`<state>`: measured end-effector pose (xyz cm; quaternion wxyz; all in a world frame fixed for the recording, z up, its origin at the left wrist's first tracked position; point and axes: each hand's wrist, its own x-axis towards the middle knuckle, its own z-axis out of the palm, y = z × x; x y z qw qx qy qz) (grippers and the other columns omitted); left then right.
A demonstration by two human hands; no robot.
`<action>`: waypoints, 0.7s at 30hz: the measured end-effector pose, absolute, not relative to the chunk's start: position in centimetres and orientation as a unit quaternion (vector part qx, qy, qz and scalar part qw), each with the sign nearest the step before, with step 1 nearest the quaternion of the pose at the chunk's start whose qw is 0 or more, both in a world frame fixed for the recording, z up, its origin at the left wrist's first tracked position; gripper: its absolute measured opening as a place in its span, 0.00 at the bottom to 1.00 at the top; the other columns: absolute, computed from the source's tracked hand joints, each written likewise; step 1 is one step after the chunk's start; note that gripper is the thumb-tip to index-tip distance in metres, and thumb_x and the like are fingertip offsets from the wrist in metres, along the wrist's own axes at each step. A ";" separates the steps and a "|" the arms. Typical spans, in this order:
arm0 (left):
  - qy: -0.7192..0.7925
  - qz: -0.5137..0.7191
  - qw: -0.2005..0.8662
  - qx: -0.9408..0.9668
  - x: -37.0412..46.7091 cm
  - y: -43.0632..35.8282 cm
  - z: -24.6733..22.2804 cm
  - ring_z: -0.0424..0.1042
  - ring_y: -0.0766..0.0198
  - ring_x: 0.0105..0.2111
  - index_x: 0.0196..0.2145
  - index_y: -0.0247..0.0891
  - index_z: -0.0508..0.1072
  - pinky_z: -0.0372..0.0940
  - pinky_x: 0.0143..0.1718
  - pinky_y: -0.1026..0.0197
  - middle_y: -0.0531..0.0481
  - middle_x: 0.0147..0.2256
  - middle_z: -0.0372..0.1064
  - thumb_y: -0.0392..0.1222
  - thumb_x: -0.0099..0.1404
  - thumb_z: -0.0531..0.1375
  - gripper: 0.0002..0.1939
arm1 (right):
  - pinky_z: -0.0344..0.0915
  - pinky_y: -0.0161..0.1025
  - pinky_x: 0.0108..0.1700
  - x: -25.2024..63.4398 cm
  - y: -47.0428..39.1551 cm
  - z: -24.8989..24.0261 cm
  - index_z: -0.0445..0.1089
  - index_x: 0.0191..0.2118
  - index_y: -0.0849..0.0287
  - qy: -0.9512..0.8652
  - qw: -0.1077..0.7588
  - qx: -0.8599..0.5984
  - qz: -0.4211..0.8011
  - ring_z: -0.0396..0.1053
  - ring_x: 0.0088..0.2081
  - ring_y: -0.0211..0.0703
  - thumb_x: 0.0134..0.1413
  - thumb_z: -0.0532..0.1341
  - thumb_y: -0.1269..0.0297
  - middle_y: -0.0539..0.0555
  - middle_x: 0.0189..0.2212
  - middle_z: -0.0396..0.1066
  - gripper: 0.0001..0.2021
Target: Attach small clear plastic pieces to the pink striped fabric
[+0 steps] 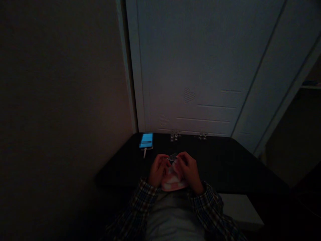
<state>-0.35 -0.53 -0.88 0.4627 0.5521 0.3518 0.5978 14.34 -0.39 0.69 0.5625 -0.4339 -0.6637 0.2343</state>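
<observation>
My left hand (157,169) is pinching the left end of a small clear glass-like piece (173,156) between fingertips. The piece is lying sideways between my hands, over the front half of a flat black table (225,164), about midway between its left and right edges. A soft pink-and-white cloth (174,185) is hanging below it at the front edge, bunching into my right hand (188,166). Right fingertips are gripping cloth and meeting the piece's right end; too dark to tell if skin or cloth is touching.

My call: best to be keeping the left pinch light, turning rather than squeezing, padding the right side with cloth, staying low. Twisting is probably the break risk.

Containers: a cluster of small clear cups, apparently stemmed (176,136), is standing at the back edge, slightly left of middle. Another clear pair (205,136) is standing there, right of middle. Can't tell contents. A white flat-topped box (239,206) is sitting below the front edge, right side; inside isn't showing.
</observation>
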 end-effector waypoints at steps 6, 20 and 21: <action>0.350 0.598 0.462 0.554 -0.4 -0.5 -0.9 0.59 0.75 0.15 0.39 0.37 0.62 0.53 0.15 0.71 0.56 0.25 0.64 0.49 0.62 0.54 0.14 | 0.61 0.34 0.33 14.3 -0.5 0.8 0.68 0.33 0.59 -0.666 0.558 -0.436 0.234 0.68 0.32 0.40 0.55 0.54 0.64 0.51 0.28 0.69 0.07; 0.349 0.602 0.462 0.551 -0.3 -0.3 -1.0 0.59 0.75 0.15 0.39 0.36 0.63 0.53 0.15 0.71 0.55 0.25 0.64 0.51 0.61 0.54 0.15 | 0.61 0.34 0.34 14.4 -0.4 0.5 0.67 0.34 0.58 -0.668 0.559 -0.431 0.235 0.68 0.33 0.40 0.55 0.54 0.63 0.51 0.29 0.70 0.07; 0.348 0.601 0.464 0.550 -0.3 -0.3 -1.1 0.59 0.75 0.15 0.39 0.37 0.63 0.52 0.14 0.71 0.55 0.25 0.64 0.51 0.61 0.54 0.15 | 0.61 0.34 0.34 14.4 -0.5 0.6 0.67 0.34 0.58 -0.669 0.558 -0.431 0.236 0.68 0.33 0.40 0.55 0.54 0.63 0.51 0.29 0.70 0.07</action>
